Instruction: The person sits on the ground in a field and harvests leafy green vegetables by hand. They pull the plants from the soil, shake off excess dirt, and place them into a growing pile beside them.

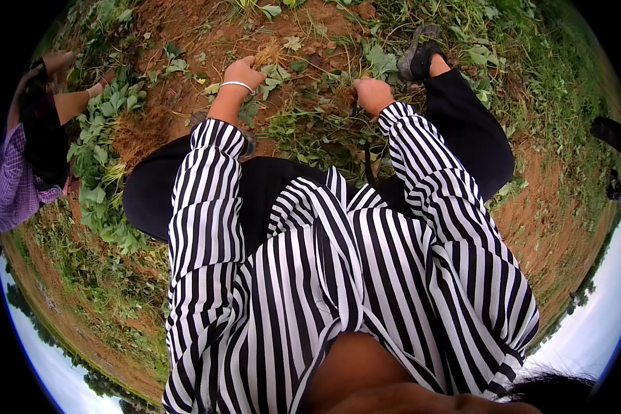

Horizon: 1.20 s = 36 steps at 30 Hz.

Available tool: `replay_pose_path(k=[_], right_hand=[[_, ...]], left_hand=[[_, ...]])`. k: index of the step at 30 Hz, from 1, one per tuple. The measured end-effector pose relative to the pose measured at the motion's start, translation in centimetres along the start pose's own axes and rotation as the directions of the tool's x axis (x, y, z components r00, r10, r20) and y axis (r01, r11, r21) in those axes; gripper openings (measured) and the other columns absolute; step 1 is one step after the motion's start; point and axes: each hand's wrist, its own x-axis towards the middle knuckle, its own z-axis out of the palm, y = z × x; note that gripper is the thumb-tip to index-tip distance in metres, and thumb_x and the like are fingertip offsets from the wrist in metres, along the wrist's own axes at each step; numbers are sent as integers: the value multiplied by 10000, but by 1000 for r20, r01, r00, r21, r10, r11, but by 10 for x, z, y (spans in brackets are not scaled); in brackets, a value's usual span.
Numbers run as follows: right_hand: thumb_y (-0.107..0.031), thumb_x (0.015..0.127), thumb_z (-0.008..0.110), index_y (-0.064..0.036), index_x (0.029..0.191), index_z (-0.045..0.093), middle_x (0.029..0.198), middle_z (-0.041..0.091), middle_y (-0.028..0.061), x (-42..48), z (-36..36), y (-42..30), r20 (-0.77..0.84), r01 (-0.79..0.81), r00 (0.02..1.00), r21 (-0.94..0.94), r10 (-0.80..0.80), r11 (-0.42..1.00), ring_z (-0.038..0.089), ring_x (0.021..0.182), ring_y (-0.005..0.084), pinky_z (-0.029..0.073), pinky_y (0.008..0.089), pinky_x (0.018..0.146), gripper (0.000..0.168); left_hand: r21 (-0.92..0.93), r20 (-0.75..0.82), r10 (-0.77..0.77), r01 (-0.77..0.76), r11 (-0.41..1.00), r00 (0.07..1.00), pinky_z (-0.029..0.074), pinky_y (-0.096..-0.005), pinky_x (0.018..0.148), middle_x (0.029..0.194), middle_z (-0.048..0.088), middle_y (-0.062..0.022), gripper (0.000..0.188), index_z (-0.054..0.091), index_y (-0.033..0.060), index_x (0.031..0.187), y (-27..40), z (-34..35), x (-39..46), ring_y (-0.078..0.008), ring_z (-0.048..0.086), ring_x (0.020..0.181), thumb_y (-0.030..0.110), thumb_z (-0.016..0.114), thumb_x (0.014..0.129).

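My left hand [242, 77], with a white bangle at its wrist, is closed on a small bunch of leafy seedlings. Their thin brown roots [270, 53] stick out past the fingertips, and their green leaves [275, 75] hang beside the hand. Over to the right, my right hand [373, 95] pinches the thin stem of a plant whose broad green leaf [382, 61] spreads just beyond the fingers. Below and between the hands lies a heap of loose greenery [315, 127]. The fingertips of both hands are partly hidden.
Beside my left knee lies a pile of leafy seedlings [95, 194] with a brown root mass [137, 132]. Another person in a purple checked garment [28, 178] is at the far left. My shoe [419, 57] rests among weeds at right. Reddish soil [186, 31] shows ahead.
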Motion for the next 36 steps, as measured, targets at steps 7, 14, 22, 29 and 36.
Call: replay_pose_path(k=[7, 14, 22, 29, 36], right_hand=[[-110, 799, 516, -87, 918, 591, 873, 584, 89, 36, 43, 28, 16, 132, 991, -206, -131, 970, 570, 813, 253, 479, 366, 711, 143], [-102, 717, 555, -76, 731, 631, 782, 593, 105, 52, -3, 44, -57, 186, 978, -180, -199, 966, 585, 760, 272, 485, 394, 650, 82], [-151, 727, 650, 5, 888, 651, 838, 640, 134, 58, -113, 34, 131, -195, 981, 707, 146, 679, 590, 755, 229, 452, 339, 681, 224], [-43, 825, 581, 5, 867, 575, 695, 504, -8, 16, -117, -25, 243, -239, 953, 970, 179, -45, 342, 517, 77, 299, 236, 473, 64], [-83, 800, 616, -34, 789, 584, 622, 489, -32, -12, -123, -82, 67, -67, 998, 995, 2, 73, 376, 484, 71, 306, 224, 460, 60]], left_hand=[[-623, 527, -453, 689, 369, 719, 462, -285, 630, 908, 616, -144, 332, 531, -53, 1069, -59, 68, -13, -200, 583, 748, 159, 608, 825], [-708, 521, -247, 575, 409, 817, 468, -275, 633, 868, 636, -140, 343, 522, -36, 1081, -31, 50, -20, -183, 573, 656, 236, 550, 875], [-960, 125, -398, 213, 183, 909, 399, -270, 509, 740, 555, -28, 242, 529, -5, 903, 7, -10, -31, -129, 474, 552, 120, 682, 764], [-999, -40, -332, -28, 42, 942, 325, -230, 429, 609, 508, 8, 186, 544, 38, 785, 25, -54, -97, -83, 408, 462, 97, 712, 730], [-967, -220, -216, -183, 180, 951, 346, -212, 466, 688, 580, 8, 205, 628, 34, 903, 45, -39, -156, -71, 459, 511, 100, 698, 723]])
